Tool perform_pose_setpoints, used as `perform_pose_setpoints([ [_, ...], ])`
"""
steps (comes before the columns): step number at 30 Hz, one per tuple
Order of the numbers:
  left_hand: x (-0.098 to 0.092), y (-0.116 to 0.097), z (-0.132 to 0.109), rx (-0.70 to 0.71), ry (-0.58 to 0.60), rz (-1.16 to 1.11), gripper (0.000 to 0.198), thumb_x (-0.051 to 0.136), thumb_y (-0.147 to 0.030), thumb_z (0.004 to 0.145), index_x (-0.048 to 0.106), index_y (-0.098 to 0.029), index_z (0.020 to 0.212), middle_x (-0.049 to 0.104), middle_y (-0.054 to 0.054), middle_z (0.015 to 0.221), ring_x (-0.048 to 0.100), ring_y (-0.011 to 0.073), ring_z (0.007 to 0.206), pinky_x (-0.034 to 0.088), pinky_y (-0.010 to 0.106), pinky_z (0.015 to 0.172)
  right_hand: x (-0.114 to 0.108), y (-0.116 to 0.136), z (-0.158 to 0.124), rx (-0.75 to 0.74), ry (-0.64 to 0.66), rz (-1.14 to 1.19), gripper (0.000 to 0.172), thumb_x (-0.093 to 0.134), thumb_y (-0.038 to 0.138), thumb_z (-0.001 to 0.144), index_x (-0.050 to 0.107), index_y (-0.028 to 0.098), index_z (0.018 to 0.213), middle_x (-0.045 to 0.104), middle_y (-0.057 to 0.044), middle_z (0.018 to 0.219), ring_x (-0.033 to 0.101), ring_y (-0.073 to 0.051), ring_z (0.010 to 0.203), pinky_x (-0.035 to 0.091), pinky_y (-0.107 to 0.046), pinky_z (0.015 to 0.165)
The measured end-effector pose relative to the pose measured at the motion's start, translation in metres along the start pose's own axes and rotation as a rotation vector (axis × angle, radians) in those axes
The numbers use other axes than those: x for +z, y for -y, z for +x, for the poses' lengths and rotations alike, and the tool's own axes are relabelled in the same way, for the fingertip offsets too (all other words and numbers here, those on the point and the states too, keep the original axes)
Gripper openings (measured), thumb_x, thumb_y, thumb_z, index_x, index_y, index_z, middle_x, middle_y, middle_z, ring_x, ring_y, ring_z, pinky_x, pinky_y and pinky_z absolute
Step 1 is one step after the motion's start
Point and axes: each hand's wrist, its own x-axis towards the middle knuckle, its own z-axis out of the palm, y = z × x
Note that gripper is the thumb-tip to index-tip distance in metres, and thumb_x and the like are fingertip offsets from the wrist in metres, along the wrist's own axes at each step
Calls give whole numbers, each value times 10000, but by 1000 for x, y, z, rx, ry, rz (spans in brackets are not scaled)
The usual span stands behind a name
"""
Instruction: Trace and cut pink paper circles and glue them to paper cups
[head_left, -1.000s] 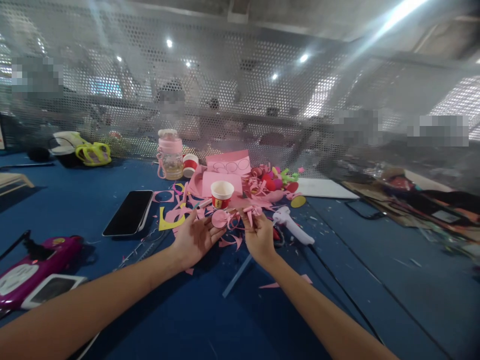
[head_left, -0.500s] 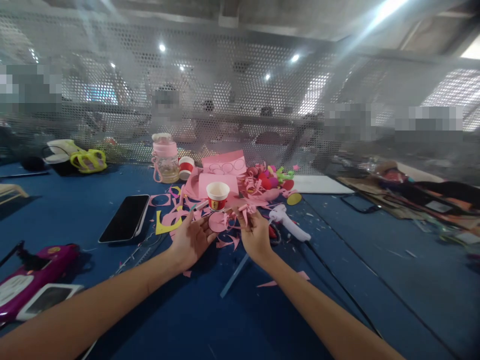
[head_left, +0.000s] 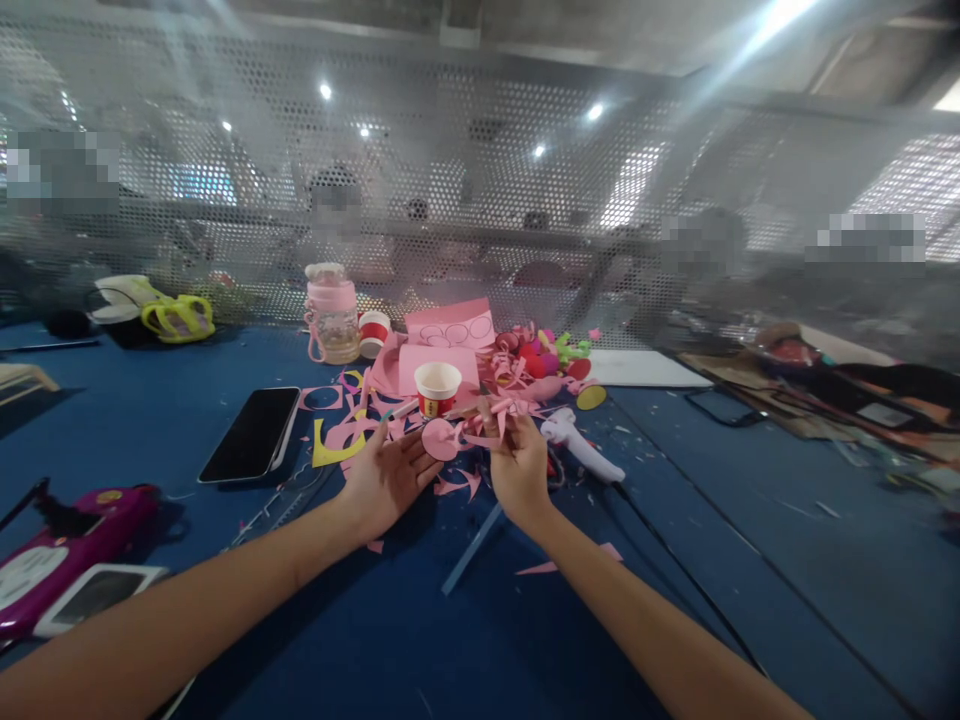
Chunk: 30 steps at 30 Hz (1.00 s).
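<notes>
My right hand (head_left: 520, 462) pinches a curled strip of pink paper (head_left: 480, 432) between thumb and fingers. A round pink paper disc (head_left: 439, 440) is at the strip's left end; I cannot tell whether they are joined. My left hand (head_left: 390, 475) lies palm up with its fingers stretched out, fingertips beside the disc's lower left edge. Just behind the hands stands a red and white paper cup (head_left: 437, 390). Right of my right hand is a white glue gun (head_left: 583, 447) with a black cord. A translucent stick (head_left: 471, 550) lies below the right wrist.
Pink paper scraps (head_left: 457, 484) and a yellow cutout (head_left: 330, 450) litter the blue table (head_left: 420, 640). Left are a black phone (head_left: 251, 435) and a purple device (head_left: 75, 545). A pink-topped bottle (head_left: 332, 315) and a second cup (head_left: 373, 334) stand behind. A perforated metal screen (head_left: 465, 200) closes the back.
My right hand has moved slightly right, and its fingers have shifted on the pink strip. The disc has tilted and edged right and up. My left hand has barely moved.
</notes>
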Motion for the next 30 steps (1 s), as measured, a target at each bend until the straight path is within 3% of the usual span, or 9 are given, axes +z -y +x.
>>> perform_pose_setpoints([
  [7,0,0,-1,-23,25,6,512,261,-406,930,403,-71,1291,510,170,1301,490,253,1211,281,388,1091,0,-3,-1,-17,108,-68,171,453,265,884,581,177,814,675,-68,714,660,-195,634,526,-294,598],
  [12,-3,1,0,-61,38,-11,536,290,-420,917,363,-74,1320,483,174,1329,471,264,1229,273,404,1089,0,-4,-1,-7,99,-136,196,443,283,887,586,177,805,682,-77,703,655,-199,610,520,-299,582],
  [18,-8,-1,3,-63,72,-9,519,301,-408,909,360,-95,1318,559,165,1245,504,262,1191,275,426,1075,1,-2,-2,-1,87,-26,158,446,276,894,558,191,821,668,-45,708,654,-177,625,527,-280,601],
  [30,4,-1,-5,-68,40,-19,540,293,-419,915,393,-43,1290,486,178,1317,410,268,1275,258,367,1092,-1,-2,-4,-65,153,-52,157,417,271,905,555,207,867,681,-50,762,654,-175,657,522,-288,643],
])
